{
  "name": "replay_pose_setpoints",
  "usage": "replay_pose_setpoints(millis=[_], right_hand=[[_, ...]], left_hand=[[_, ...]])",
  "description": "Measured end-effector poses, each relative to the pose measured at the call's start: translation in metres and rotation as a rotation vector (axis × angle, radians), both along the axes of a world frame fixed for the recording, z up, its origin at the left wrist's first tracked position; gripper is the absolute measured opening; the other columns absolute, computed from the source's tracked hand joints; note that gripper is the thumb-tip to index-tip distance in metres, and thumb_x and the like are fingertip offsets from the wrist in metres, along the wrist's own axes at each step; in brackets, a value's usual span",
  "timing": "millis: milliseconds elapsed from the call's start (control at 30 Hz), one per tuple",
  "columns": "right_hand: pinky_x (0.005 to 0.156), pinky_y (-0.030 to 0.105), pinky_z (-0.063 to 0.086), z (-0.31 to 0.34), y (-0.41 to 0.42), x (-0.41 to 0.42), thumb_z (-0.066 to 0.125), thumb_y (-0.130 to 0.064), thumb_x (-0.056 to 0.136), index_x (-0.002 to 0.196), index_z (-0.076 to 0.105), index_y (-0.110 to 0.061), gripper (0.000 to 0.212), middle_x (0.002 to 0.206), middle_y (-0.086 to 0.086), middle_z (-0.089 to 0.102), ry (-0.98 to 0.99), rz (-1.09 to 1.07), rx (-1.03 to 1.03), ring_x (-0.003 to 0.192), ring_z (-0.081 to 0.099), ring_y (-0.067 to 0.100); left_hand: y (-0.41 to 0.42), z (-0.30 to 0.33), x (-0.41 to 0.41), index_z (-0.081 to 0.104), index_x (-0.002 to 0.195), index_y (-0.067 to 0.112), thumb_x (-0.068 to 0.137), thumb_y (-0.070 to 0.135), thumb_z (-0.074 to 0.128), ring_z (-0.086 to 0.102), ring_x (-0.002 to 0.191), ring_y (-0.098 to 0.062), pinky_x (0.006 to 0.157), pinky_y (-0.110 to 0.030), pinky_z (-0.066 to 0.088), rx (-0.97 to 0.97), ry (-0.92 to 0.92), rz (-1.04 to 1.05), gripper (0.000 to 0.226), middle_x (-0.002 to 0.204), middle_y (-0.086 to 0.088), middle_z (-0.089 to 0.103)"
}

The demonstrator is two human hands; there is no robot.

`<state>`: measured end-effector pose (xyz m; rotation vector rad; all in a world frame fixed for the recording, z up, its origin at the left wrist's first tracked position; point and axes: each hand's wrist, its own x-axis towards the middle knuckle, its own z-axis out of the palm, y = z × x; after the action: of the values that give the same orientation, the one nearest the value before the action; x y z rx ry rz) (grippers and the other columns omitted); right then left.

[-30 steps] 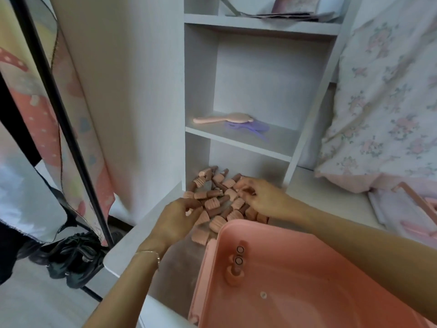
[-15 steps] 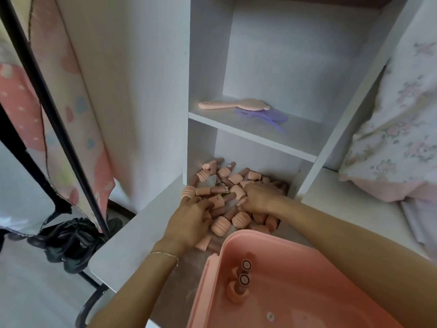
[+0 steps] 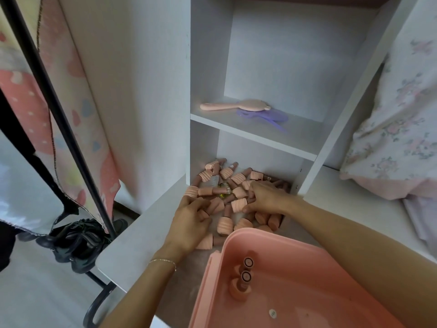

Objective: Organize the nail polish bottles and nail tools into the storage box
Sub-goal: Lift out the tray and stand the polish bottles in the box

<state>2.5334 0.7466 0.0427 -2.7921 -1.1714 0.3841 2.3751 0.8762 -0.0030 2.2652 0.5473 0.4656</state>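
- While both hands sit in the bottles [image 3: 233,185], the pile lies at frame centre on the counter [image 3: 132,237], spilling into the bottom cubby of the shelf [image 3: 255,129].
- Left hand [image 3: 189,223]: grip curled round one bottle at the pile's lower-left edge.
- Right hand [image 3: 267,200]: fingers bent over the pile's right side; whether the grip has closed on a bottle, I cannot tell.
- Bottles lie on their sides, long axes pointing every way.
- Box [image 3: 307,261] sits at lower right, just below the pile, with two bottles [image 3: 244,273] in it, so the carry probably runs down-frame toward the person; the left hand looks readier.
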Motion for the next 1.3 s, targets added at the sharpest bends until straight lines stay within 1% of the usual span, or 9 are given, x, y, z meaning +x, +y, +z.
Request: replay_pose_setpoints(millis=[167, 433, 533, 600, 700, 800, 967, 1167, 1300], right_hand=[[0.08, 0.036, 0.047, 0.012, 0.002, -0.006, 0.063, -0.005, 0.077, 0.07, 0.048, -0.012, 0.018, 0.092, 0.013, 0.061, 0.172, 0.035, 0.314, 0.089, 0.058, 0.025], [0.066, 0.013, 0.041, 0.038, -0.012, -0.041, 0.061, -0.013, 0.085, 0.089, 0.055, -0.007, 0.009, 0.095, 0.002, 0.055, 0.161, -0.067, 0.791, 0.081, 0.057, 0.013], [0.058, 0.02, 0.049, 0.058, -0.023, -0.064, 0.058, -0.013, 0.088, 0.093, 0.052, -0.007, 0.01, 0.089, -0.001, 0.057, 0.231, -0.062, 0.953, 0.072, 0.058, 0.016], [0.048, 0.024, 0.052, 0.072, -0.032, -0.081, 0.052, -0.01, 0.091, 0.091, 0.045, -0.008, 0.008, 0.083, -0.005, 0.053, 0.35, -0.033, 1.082, 0.065, 0.059, 0.014], [0.057, 0.031, 0.058, 0.086, -0.049, -0.105, 0.043, -0.012, 0.094, 0.092, 0.04, -0.019, 0.008, 0.096, -0.003, 0.048, 0.526, -0.031, 1.224, 0.077, 0.065, 0.007], [0.066, 0.037, 0.058, 0.088, -0.069, -0.128, 0.038, -0.019, 0.096, 0.108, 0.039, -0.021, 0.013, 0.113, 0.022, 0.056, 0.831, -0.114, 1.305, 0.084, 0.068, 0.031], [0.06, 0.033, 0.055, 0.069, -0.11, -0.158, 0.054, -0.013, 0.087, 0.118, 0.039, -0.005, 0.036, 0.115, 0.015, 0.056, 0.941, -0.125, 1.116, 0.081, 0.068, 0.031], [0.068, 0.033, 0.059, 0.029, -0.129, -0.17, 0.063, -0.007, 0.083, 0.09, 0.06, 0.002, 0.012, 0.084, 0.008, 0.061, 0.645, -0.162, 0.65, 0.073, 0.065, 0.019], [0.063, 0.015, 0.047, 0.007, -0.127, -0.172, 0.06, -0.009, 0.077, 0.072, 0.059, -0.016, 0.008, 0.075, 0.0, 0.061, 0.317, -0.057, 0.343, 0.068, 0.059, 0.014]], left_hand=[[-0.001, 0.015, -0.004, 0.068, 0.098, 0.017, 0.076, 0.007, 0.067, 0.055, 0.086, -0.013, 0.07, -0.01, 0.034, -0.15, -0.153, 0.084, 0.024, 0.093, 0.005, 0.058], [-0.015, 0.055, -0.017, 0.054, 0.103, 0.037, 0.083, 0.006, 0.061, 0.062, 0.085, -0.021, 0.079, -0.029, 0.05, -0.353, -0.372, 0.048, 0.038, 0.096, 0.011, 0.06], [-0.023, 0.073, -0.026, 0.052, 0.101, 0.039, 0.086, 0.005, 0.059, 0.06, 0.091, -0.018, 0.084, -0.028, 0.048, -0.365, -0.413, -0.018, 0.037, 0.107, 0.002, 0.056], [-0.028, 0.085, -0.034, 0.055, 0.106, 0.028, 0.088, 0.006, 0.057, 0.061, 0.086, -0.015, 0.078, -0.021, 0.049, -0.41, -0.466, -0.067, 0.029, 0.1, 0.003, 0.062], [-0.041, 0.102, -0.047, 0.052, 0.11, 0.017, 0.091, 0.008, 0.051, 0.058, 0.06, -0.004, 0.054, -0.015, 0.046, -0.494, -0.577, -0.14, 0.021, 0.079, 0.013, 0.065], [-0.059, 0.108, -0.062, 0.051, 0.105, 0.029, 0.093, 0.01, 0.048, 0.05, 0.051, -0.011, 0.045, -0.022, 0.042, -0.521, -0.583, -0.187, 0.023, 0.069, 0.006, 0.061], [-0.08, 0.098, -0.077, 0.048, 0.122, 0.022, 0.092, 0.008, 0.049, 0.053, 0.054, -0.01, 0.054, -0.023, 0.048, -0.378, -0.46, -0.248, 0.033, 0.065, 0.004, 0.057], [-0.084, 0.087, -0.08, 0.044, 0.133, 0.015, 0.093, 0.014, 0.05, 0.059, 0.076, -0.022, 0.072, -0.027, 0.05, -0.293, -0.395, -0.175, 0.041, 0.107, -0.026, 0.061], [-0.085, 0.084, -0.078, 0.046, 0.131, 0.017, 0.093, 0.013, 0.049, 0.051, 0.058, -0.01, 0.059, -0.018, 0.046, -0.301, -0.421, -0.163, 0.038, 0.089, -0.01, 0.057]])
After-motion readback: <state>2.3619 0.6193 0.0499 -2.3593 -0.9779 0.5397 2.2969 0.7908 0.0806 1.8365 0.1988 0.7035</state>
